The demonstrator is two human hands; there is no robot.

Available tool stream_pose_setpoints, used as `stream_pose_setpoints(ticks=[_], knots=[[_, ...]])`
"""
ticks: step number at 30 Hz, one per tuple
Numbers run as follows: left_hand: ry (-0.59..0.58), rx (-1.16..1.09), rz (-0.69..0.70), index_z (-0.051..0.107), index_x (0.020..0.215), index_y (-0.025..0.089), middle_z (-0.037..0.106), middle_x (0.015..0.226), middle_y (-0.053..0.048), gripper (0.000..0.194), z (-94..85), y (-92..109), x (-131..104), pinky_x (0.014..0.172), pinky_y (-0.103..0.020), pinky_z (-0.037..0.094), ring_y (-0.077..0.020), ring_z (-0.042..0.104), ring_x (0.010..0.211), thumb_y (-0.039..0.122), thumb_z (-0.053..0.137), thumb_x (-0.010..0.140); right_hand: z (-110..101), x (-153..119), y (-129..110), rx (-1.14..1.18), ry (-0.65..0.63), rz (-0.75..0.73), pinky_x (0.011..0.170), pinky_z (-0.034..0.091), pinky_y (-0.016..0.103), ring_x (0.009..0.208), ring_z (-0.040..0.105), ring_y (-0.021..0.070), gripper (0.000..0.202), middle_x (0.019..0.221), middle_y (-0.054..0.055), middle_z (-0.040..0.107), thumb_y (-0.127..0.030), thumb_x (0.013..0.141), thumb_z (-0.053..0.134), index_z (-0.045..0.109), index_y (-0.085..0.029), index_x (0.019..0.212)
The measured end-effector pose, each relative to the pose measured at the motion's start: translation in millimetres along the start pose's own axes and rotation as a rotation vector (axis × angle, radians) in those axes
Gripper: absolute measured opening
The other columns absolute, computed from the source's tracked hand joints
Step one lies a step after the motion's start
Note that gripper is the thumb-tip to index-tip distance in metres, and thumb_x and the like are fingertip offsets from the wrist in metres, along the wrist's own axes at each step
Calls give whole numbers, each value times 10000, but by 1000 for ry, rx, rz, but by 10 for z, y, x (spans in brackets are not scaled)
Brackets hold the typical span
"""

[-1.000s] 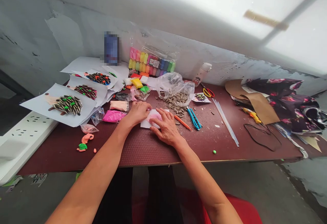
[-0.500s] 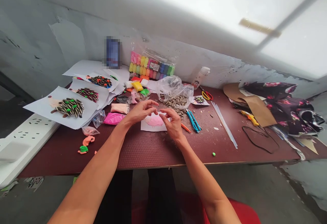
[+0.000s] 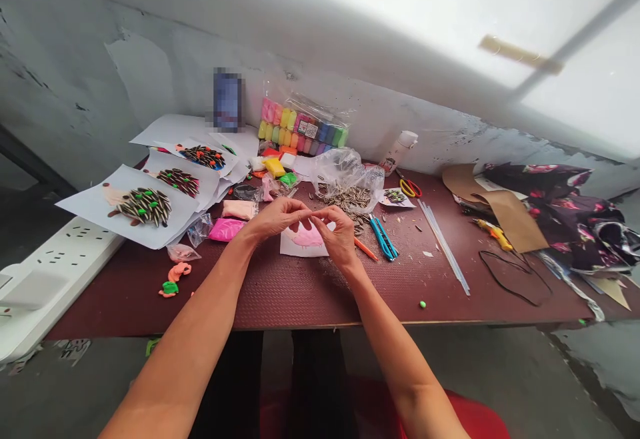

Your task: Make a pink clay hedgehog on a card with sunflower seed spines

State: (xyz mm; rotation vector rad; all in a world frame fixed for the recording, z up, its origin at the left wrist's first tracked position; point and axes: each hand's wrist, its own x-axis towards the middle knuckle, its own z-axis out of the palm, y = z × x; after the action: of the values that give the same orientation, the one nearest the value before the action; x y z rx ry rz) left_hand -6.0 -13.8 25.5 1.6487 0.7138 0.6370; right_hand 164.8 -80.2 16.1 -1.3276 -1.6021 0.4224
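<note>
My left hand (image 3: 281,219) and my right hand (image 3: 337,230) meet fingertip to fingertip above a small white card (image 3: 301,250). Both are closed in a pinch, and whatever lies between the fingertips is too small or hidden to name. On the card is a flat pink clay shape (image 3: 305,235), partly covered by my hands. Just behind my right hand lies a pile of striped sunflower seeds (image 3: 350,197), spilling from a clear plastic bag (image 3: 334,167). A blue utility knife (image 3: 384,237) and an orange pen-like tool (image 3: 366,249) rest to the right of that hand.
Left are seed-and-clay hedgehog pictures (image 3: 143,207) on paper and a white power strip (image 3: 65,279). Packs of coloured clay (image 3: 300,129) lean at the wall. Rightward are scissors (image 3: 410,188), clear glue sticks (image 3: 444,245), a yellow glue gun (image 3: 495,233) and flowered cloth (image 3: 560,219).
My hands, slightly apart before, have come together so their fingertips touch. The whole view has shifted a little; the things on the table stay in place.
</note>
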Motion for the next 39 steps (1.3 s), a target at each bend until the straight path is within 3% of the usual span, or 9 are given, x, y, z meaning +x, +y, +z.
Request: stream_pose_setpoints(ticks=[4, 9, 14, 20, 25, 29, 34, 39], knots=[[0, 21, -22, 643, 726, 148, 608, 621, -13, 459, -29, 1, -8, 544, -224, 415, -109, 525, 572, 601, 646, 799, 47, -18, -28, -83, -6, -53, 720, 490, 306, 743, 593, 163, 147, 808, 30, 663, -289, 905, 604, 702, -214, 825], [3, 15, -32, 647, 742, 146, 569, 598, 10, 380, -26, 41, -26, 543, -233, 416, -109, 511, 561, 525, 673, 768, 100, -76, -13, -149, 27, -62, 715, 478, 303, 714, 568, 158, 119, 768, 19, 630, -233, 882, 571, 623, -211, 777], [61, -6, 0, 639, 747, 144, 616, 639, -14, 328, -51, 68, -49, 567, -238, 440, -112, 546, 590, 467, 643, 807, 97, -130, 49, -234, 5, -15, 720, 473, 306, 733, 576, 165, 116, 790, 24, 637, -203, 876, 552, 629, -213, 790], [139, -133, 39, 664, 911, 132, 738, 878, -78, 301, -71, -13, -12, 621, -254, 503, -94, 580, 613, 410, 695, 798, 74, -161, 81, -255, -51, -38, 796, 481, 331, 810, 595, 182, 132, 889, 39, 659, -203, 879, 572, 696, -221, 923], [202, -146, 34, 723, 991, 127, 692, 760, -30, 276, -77, -53, 9, 591, -232, 482, -91, 573, 597, 318, 688, 795, 77, -173, 61, -326, -96, -74, 873, 458, 361, 924, 587, 211, 179, 934, 52, 631, -141, 837, 560, 715, -227, 863], [258, -128, 18, 726, 940, 118, 630, 642, 3, 238, -95, -87, 34, 555, -221, 463, -92, 562, 558, 297, 700, 786, 85, -189, 64, -391, -149, -70, 893, 434, 369, 943, 585, 218, 163, 949, 54, 637, -137, 824, 575, 713, -222, 841], [270, -111, -57, 644, 779, 128, 671, 655, -22, 169, -83, -133, 81, 465, -210, 420, -75, 519, 455, 289, 693, 790, 78, -188, 104, -420, -231, -26, 844, 420, 349, 909, 598, 212, 140, 907, 53, 664, -191, 886, 588, 726, -218, 890], [290, -18, -109, 650, 831, 127, 717, 697, -52, 164, -60, -140, 84, 444, -203, 415, -77, 515, 426, 279, 595, 853, 82, -189, 122, -424, -250, -35, 811, 401, 324, 859, 593, 192, 109, 874, 41, 675, -237, 920, 622, 725, -206, 898]])
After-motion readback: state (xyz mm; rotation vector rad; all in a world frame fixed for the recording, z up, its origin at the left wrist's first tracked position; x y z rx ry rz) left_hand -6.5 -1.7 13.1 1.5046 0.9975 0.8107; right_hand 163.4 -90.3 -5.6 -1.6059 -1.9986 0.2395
